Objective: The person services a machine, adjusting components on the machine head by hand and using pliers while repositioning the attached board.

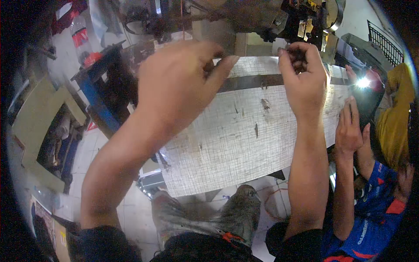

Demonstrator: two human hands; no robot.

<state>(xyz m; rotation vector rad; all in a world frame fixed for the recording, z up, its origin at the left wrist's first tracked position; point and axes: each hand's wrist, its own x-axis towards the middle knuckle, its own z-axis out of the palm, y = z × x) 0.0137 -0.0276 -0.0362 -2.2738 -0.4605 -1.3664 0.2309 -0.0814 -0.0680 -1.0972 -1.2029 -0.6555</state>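
A large silvery sheet (pixel 227 135) with fine crosshatched lines and brown stains lies in front of me. Across its far part runs a dark strip (pixel 251 81). Over the sheet's far left part is my left hand (pixel 181 76), slightly blurred, its fingers curled in towards the thumb. My right hand (pixel 305 81) hovers above the strip farther right, thumb and curled fingertips close together. Whatever either hand may pinch is hidden or too small to name. Another person's hand (pixel 348 129) rests flat on the sheet's right edge.
Dark machinery (pixel 279 19) stands beyond the sheet's far edge. A blue metal frame (pixel 102 105) is at the left, with a plastic bottle (pixel 79 32) behind it. At the right, a bright light (pixel 363 82) glares near people in blue and yellow clothing. White floor tiles (pixel 133 214) show below.
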